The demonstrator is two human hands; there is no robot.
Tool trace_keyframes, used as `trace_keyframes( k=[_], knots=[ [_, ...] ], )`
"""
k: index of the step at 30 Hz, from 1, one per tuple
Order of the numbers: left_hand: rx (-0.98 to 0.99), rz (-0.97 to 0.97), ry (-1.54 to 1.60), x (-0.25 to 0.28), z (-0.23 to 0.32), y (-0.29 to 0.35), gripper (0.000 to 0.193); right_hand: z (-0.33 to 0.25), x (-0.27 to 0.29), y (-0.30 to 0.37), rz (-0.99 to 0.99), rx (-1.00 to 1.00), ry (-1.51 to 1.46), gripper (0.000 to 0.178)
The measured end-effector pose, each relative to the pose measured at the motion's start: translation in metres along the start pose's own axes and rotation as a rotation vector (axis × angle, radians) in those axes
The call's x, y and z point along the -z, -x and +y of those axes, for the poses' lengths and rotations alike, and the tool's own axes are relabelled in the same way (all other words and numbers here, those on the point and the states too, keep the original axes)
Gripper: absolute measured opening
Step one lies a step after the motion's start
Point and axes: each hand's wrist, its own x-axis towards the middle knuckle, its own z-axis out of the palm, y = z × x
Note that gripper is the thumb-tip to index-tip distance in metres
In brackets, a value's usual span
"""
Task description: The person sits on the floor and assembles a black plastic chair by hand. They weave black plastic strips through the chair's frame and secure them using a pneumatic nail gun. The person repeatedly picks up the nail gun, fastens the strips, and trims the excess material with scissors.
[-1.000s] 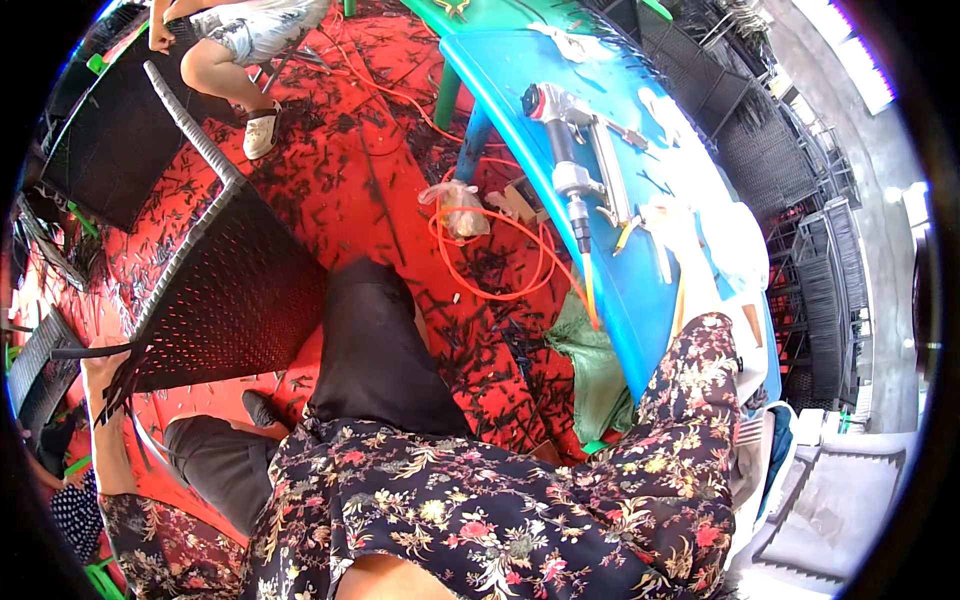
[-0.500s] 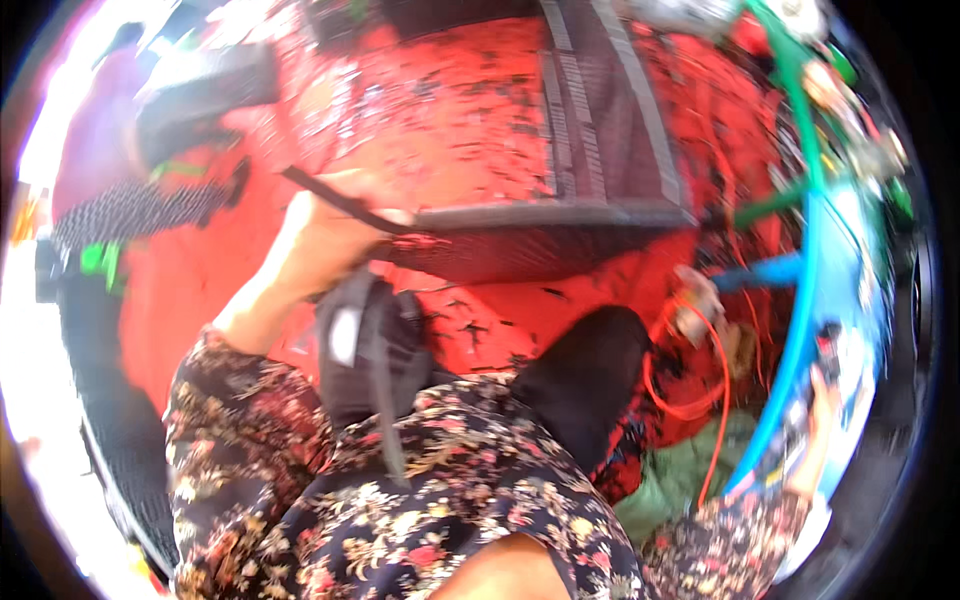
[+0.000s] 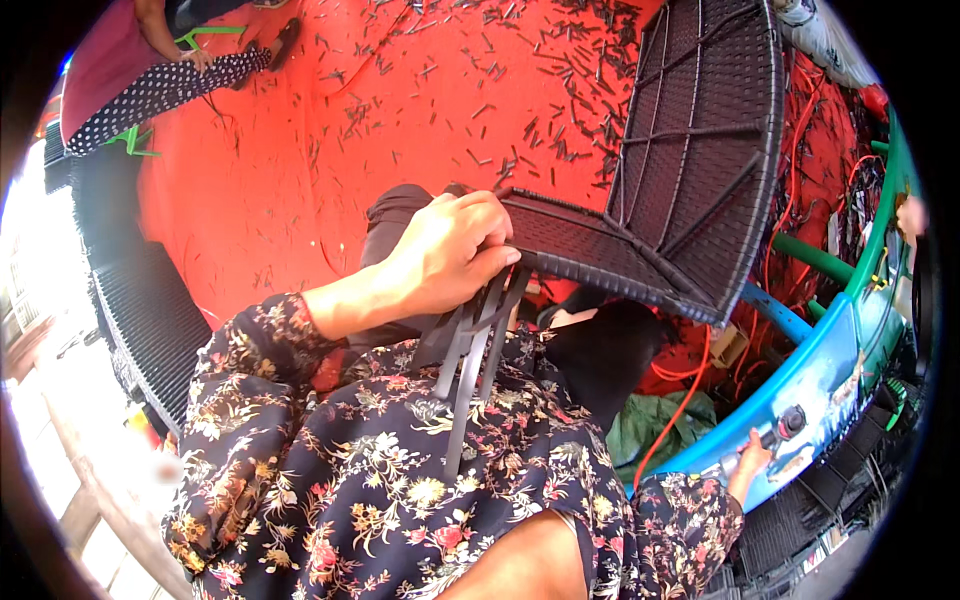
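Observation:
A black woven wicker piece (image 3: pixel 690 150) with two angled panels and thin frame bars stands against my knees, its lower panel running toward my left hand. My left hand (image 3: pixel 450 250) pinches the near left corner of that panel, thumb and fingers closed on it. Loose flat black strips (image 3: pixel 470 370) dangle below these fingers over my lap. Off to the right, my right hand (image 3: pixel 755 458) is closed at a small hand tool with a round dark head (image 3: pixel 787 424), over the blue table (image 3: pixel 720 445). The tool's exact kind cannot be made out.
Short black offcuts litter the red floor sheet (image 3: pixel 400 110). A co-worker's leg in dotted trousers (image 3: pixel 170 95) is at the upper left. An orange hose (image 3: pixel 672 430) loops beside the blue table. Green cloth (image 3: pixel 655 430) lies near my right thigh. Black ribbed material (image 3: pixel 150 330) is on the left.
The wicker piece has turned and come nearer my lap, its upright panel now at the right. My left hand has moved right along with it. My right hand stays by the tool.

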Motion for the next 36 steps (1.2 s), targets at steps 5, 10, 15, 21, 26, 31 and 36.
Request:
trace_keyframes(
  k=[5, 10, 15, 21, 26, 31, 36],
  knots=[
    [0.117, -0.036, -0.089, 0.002, -0.01, -0.011, 0.021, -0.089, 0.042, 0.119, -0.324, 0.308, 0.1, 0.035],
    [0.214, 0.077, -0.122, -0.011, 0.001, 0.004, 0.021, -0.193, 0.063, 0.239, -0.698, 0.674, 0.243, 0.027],
    [0.276, 0.18, -0.026, -0.044, 0.001, 0.009, 0.023, -0.294, 0.02, 0.3, -0.986, 1.255, 0.471, 0.086],
    [0.225, 0.27, 0.038, -0.104, -0.008, 0.015, 0.023, -0.312, -0.035, 0.304, -1.218, 1.277, 0.724, 0.089],
    [0.238, 0.269, 0.01, -0.151, -0.001, 0.017, 0.021, -0.285, -0.055, 0.279, -1.269, 1.312, 0.759, 0.089],
    [0.267, 0.203, 0.027, -0.159, 0.006, 0.019, 0.019, -0.283, -0.055, 0.274, -1.286, 1.332, 0.768, 0.088],
    [0.254, 0.24, 0.028, -0.163, 0.011, 0.019, 0.018, -0.287, -0.054, 0.272, -1.271, 1.341, 0.807, 0.085]
  ],
)
